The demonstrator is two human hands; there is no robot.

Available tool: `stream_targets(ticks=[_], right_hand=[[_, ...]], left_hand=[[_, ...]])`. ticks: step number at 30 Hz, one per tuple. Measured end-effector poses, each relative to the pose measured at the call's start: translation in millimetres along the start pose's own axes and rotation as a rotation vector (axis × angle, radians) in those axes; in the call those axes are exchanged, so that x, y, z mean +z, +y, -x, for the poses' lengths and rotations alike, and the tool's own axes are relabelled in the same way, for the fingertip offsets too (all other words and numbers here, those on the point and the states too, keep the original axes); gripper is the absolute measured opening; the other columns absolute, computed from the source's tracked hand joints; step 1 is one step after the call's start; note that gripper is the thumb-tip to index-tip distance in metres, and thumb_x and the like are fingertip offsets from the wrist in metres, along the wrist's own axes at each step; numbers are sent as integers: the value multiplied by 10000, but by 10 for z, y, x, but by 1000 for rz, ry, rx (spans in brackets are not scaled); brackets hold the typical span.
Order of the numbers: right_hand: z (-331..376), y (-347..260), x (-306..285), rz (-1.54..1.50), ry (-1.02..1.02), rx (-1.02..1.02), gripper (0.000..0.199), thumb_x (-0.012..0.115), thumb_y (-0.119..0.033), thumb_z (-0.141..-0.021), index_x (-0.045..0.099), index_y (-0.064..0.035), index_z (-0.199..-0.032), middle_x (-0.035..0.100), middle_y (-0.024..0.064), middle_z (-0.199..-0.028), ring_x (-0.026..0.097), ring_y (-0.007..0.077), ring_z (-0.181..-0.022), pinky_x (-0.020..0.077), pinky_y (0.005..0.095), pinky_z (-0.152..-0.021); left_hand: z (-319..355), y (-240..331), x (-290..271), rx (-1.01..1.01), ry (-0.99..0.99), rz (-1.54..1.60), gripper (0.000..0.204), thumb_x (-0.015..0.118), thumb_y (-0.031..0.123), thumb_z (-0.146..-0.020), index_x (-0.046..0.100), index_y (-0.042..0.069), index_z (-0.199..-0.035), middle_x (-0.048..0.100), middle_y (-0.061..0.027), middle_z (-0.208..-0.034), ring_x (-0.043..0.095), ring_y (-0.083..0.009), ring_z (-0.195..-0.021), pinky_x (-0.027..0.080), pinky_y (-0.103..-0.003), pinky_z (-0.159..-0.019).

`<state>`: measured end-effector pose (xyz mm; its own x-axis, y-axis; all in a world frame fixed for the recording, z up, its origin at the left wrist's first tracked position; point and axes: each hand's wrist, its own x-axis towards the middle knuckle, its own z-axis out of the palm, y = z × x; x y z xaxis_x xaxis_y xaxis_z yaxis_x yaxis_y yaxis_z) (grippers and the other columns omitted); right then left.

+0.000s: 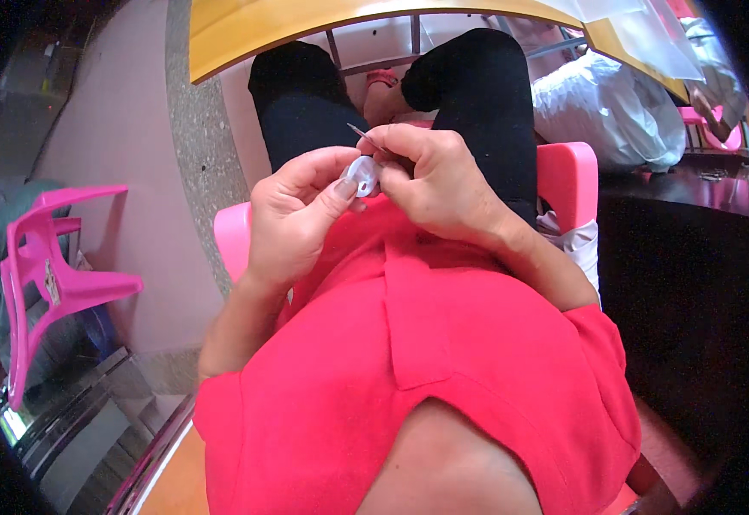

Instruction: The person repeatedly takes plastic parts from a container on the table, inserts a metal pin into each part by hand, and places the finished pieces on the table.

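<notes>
1. Person sits on a pink chair [567,176], red shirt [443,360], black trousers [477,94]; both hands are raised together over the lap, just in front of the chest.
2. Left hand [293,215]: grip closed on a small white plastic piece [363,174], thumb pressed on its near face, fingers curled behind it.
3. Right hand [430,176]: grip pinched shut on a thin metal pin [361,134]; the pin's free tip sticks out up and to the left past the fingers, the other end is hidden in the pinch.
4. The white piece sits between the two hands, touching both; most of it is covered, so its exact shape cannot be told.
5. Progress, judged: work on the piece looks mid-way. The pin lies right at the piece's top edge, but whether it has entered, or only rests against it, cannot be told.
6. Done so far, as seen: piece picked up and steadied, tool in hand and brought to it.
7. Left: whatever the pin does to the piece does not look finished; no completed pieces show near the hands.
8. Around: yellow surface [246,30] edge above the knees with clear plastic bags [649,34] at its right end, spare pink chair [57,275] well apart on the left.
</notes>
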<state>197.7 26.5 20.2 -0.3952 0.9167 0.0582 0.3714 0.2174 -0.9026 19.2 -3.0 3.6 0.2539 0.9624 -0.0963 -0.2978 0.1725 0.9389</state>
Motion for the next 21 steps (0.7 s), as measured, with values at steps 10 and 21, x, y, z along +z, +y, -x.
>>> stream_targets(ticks=[10, 21], right_hand=[[113, -30, -61, 207, -107, -240, 288, 558, 57, -807, 595, 47, -1092, 623, 167, -734, 643, 231, -630, 499, 284, -574], [93, -22, 2, 388, -140, -352, 294, 565, -42, -760, 543, -9, -1051, 598, 150, -674, 618, 322, -604, 489, 418, -494]], left_hand=[[-16, -45, -202, 158, 9, 4, 268, 522, -7, -919, 560, -36, -1183, 646, -138, -1025, 641, -181, -903, 533, -270, -783], [10, -54, -229, 203, -25, 30, 254, 533, 1, -917, 577, -36, -1165, 646, -121, -1021, 628, -154, -898, 521, -262, -788]])
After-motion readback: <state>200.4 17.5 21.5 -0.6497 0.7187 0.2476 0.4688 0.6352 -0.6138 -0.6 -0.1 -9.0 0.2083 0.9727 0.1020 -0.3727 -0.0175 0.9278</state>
